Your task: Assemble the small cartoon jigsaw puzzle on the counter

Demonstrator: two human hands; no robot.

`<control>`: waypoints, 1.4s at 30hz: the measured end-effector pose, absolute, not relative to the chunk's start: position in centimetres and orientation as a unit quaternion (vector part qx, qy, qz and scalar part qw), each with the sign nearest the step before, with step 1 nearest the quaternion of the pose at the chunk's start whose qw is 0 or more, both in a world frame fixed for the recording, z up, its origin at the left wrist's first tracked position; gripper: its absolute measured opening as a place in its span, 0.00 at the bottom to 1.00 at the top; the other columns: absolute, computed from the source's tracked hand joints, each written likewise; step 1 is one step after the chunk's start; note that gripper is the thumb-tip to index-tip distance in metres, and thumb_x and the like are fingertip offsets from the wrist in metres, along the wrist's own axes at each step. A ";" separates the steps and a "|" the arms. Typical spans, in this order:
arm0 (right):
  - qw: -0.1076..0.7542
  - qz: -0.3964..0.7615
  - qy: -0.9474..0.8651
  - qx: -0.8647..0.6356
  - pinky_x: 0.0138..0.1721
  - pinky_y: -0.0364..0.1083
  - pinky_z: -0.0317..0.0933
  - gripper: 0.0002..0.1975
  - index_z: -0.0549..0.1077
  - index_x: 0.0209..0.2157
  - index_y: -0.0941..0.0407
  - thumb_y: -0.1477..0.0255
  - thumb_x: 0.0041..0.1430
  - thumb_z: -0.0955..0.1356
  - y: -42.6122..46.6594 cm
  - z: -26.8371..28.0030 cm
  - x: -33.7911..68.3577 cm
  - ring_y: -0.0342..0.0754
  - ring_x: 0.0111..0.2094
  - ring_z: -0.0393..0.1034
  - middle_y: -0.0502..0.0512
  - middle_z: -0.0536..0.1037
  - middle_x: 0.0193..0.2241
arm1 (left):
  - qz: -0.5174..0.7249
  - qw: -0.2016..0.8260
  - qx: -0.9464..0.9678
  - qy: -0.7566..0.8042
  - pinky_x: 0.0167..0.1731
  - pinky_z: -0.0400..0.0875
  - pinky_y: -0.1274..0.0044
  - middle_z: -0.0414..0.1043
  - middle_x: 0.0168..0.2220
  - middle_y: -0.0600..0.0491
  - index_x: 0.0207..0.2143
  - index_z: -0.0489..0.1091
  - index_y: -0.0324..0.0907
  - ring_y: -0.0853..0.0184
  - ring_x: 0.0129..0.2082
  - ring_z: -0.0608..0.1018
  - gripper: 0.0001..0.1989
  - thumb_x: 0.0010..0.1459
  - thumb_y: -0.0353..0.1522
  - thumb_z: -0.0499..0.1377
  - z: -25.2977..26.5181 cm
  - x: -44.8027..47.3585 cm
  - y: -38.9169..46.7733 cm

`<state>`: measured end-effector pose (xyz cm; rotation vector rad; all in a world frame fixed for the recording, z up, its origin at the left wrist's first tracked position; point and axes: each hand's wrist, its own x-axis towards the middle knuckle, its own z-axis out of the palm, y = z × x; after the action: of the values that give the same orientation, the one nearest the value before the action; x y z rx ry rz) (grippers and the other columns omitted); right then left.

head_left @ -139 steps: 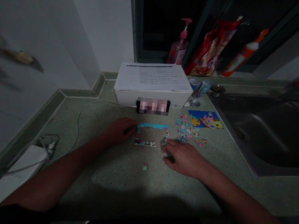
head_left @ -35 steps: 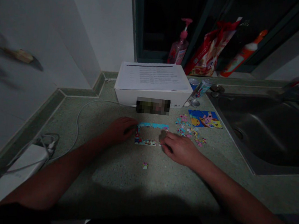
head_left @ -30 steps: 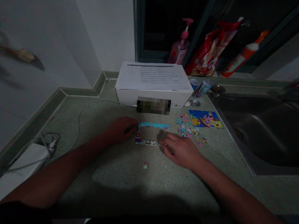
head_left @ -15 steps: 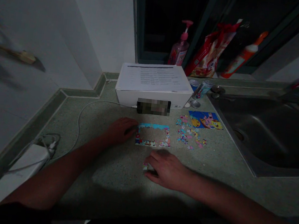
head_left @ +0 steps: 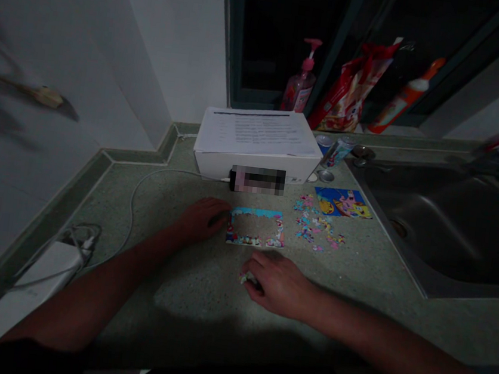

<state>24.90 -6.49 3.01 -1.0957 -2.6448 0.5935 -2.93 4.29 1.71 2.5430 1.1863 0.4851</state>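
Note:
A jigsaw puzzle border (head_left: 255, 212) lies flat on the counter, with bare counter inside its ring and a small gap in its bottom edge. My left hand (head_left: 204, 219) rests at the border's left side, fingers reaching to its edge and thumb apart from them. Below the border, my right hand (head_left: 277, 283) pinches a small pale, multicoloured puzzle piece (head_left: 246, 278) between thumb and fingers, low over the counter. Part of that piece is hidden by the fingers. Loose puzzle pieces (head_left: 315, 224) are scattered right of the border, by a blue cartoon picture card (head_left: 342, 202).
Behind the border stands a white box (head_left: 259, 140) with printed paper on top and a phone-like device (head_left: 257, 180) against its front. A metal sink (head_left: 427, 285) lies to the right. A white cable (head_left: 132, 209) and a power strip (head_left: 30, 288) run along the left.
The piece in my right hand has turned slightly as the thumb moved closer to the fingers. My left hand stays by the border. The whole view has shifted a little.

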 end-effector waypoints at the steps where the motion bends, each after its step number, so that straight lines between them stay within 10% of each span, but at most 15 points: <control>1: 0.110 0.202 -0.901 -0.369 0.38 0.53 0.69 0.08 0.80 0.45 0.55 0.73 0.65 0.71 -6.5 3.0 24.9 0.55 0.38 0.79 0.61 0.84 0.42 | 0.173 0.140 0.884 0.411 0.64 0.74 0.58 0.80 0.60 0.41 0.61 0.73 0.37 0.56 0.60 0.79 0.18 0.75 0.31 0.53 1.6 -3.0 4.3; 19: 0.127 0.179 -0.872 -0.437 0.44 0.54 0.71 0.07 0.76 0.43 0.53 0.72 0.62 0.71 -4.6 4.1 27.0 0.57 0.43 0.80 0.60 0.82 0.43 | 0.321 0.116 0.909 0.238 0.46 0.80 0.67 0.84 0.45 0.50 0.49 0.74 0.45 0.61 0.44 0.85 0.06 0.73 0.35 0.63 2.2 0.7 -1.2; 42: 0.205 0.260 -0.849 -0.412 0.36 0.48 0.63 0.10 0.68 0.34 0.50 0.75 0.54 0.73 -4.4 3.1 27.4 0.50 0.36 0.75 0.50 0.77 0.34 | 0.225 0.171 0.935 0.213 0.46 0.83 0.60 0.84 0.47 0.48 0.50 0.78 0.51 0.58 0.45 0.85 0.08 0.75 0.33 0.59 1.3 2.1 -2.9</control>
<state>27.43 -4.41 3.14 -1.1482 -2.3682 0.7239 2.15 -2.85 1.27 2.6557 0.6050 0.6376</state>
